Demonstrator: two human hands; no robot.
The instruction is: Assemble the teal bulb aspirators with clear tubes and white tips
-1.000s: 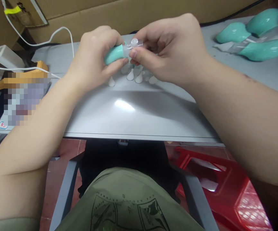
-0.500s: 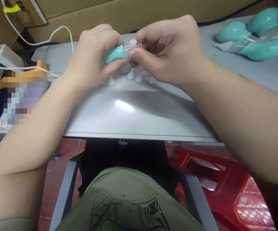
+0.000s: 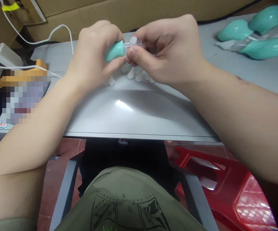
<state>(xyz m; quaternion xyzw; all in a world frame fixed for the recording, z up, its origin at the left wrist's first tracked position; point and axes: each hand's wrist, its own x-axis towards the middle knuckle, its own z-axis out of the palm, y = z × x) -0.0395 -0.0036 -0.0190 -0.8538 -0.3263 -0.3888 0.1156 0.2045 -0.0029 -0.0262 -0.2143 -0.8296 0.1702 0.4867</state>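
**Two hands joined on one teal bulb**

At the far middle of the grey table (image 3: 139,109), I see my left hand (image 3: 93,57) gripping one teal bulb (image 3: 114,51), while my right hand (image 3: 167,51) pinches one clear cap (image 3: 134,41) against its mouth. About five white tips (image 3: 130,74) stand beneath. Three teal bulbs (image 3: 249,35) lie far right.

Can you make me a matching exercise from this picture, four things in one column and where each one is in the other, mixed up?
Things:
1. teal bulb
2. clear plastic piece
3. small white tips
4. white charger

Places:
A. on the grey table under the hands
B. in the left hand
C. far left, with a cable
D. pinched in the right hand

Pairs: 1-B, 2-D, 3-A, 4-C
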